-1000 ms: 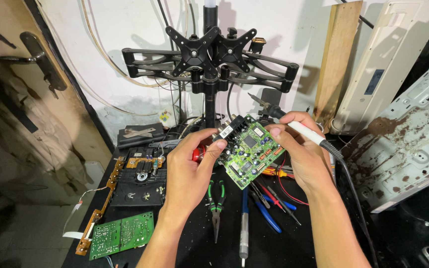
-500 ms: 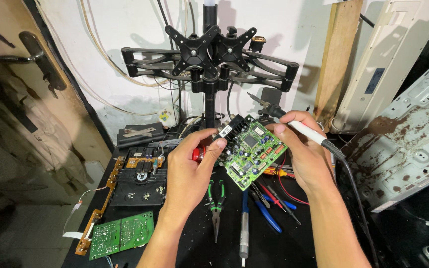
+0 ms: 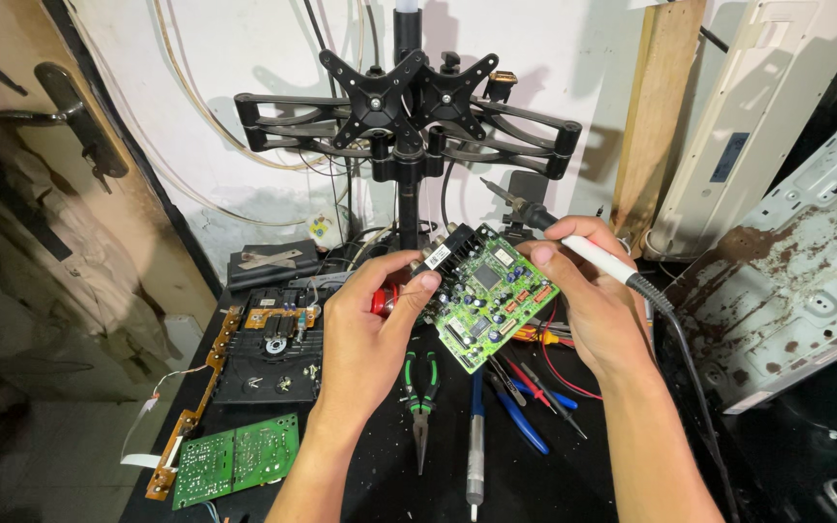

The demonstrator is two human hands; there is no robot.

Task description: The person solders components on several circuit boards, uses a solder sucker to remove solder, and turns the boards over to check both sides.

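Cluttered dark tabletop [image 3: 360,465] below, both hands grip a green circuit board [image 3: 489,295] held up at centre: left hand [image 3: 372,334] clasps its near-left edge, right hand [image 3: 588,291] also pinches a soldering iron [image 3: 573,242], inspecting.

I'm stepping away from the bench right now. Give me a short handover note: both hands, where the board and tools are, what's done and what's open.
Left hand: grips the green circuit board by its left edge, tilted, above the bench; a red-handled item sits in the palm, kind unclear.
Right hand: steadies the board's right edge and holds the soldering iron, tip pointing up-left, off the board.
On the black bench: green-handled pliers, a second green board front left, blue and red hand tools under the board.
Done: board lifted clear.
Open: iron not touching any joint.
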